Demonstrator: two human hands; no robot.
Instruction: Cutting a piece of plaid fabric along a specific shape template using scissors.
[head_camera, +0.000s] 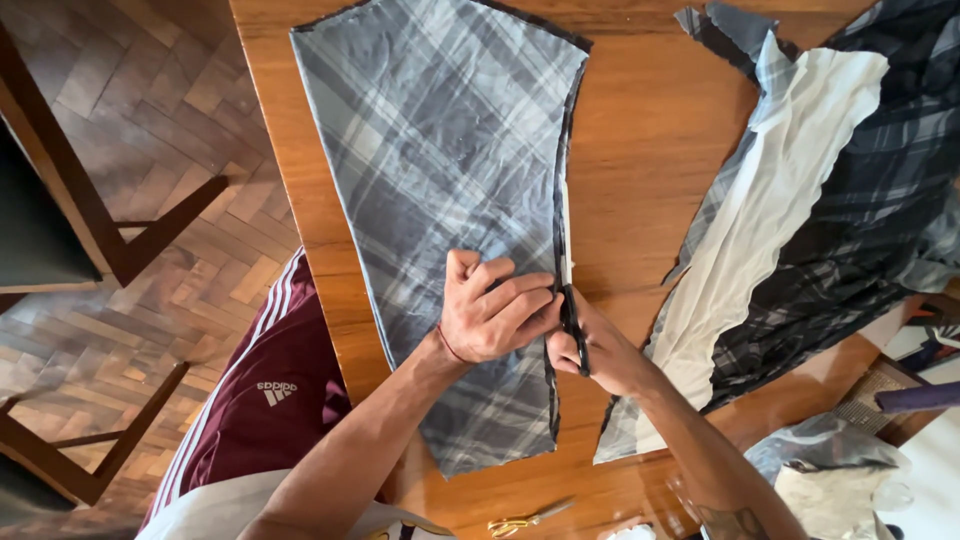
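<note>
Cloth: plaid piece (440, 180) flat on the worktop (650, 130), running far to near.
Left hand (495, 310): fingers curled, pressing the cloth flat just beside its right edge, likely to steady it.
Right hand (600, 355): closed around dark scissors (572, 325), blades at that edge.
Room: bare wood right of the edge, then a scrap heap (820, 210).
Near edge: small scissors (525, 520).

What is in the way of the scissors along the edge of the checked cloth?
Nothing visible. The right hand holds the black scissors at the grey checked cloth edge; the left hand presses beside it, and bare wooden table lies alongside.
</note>
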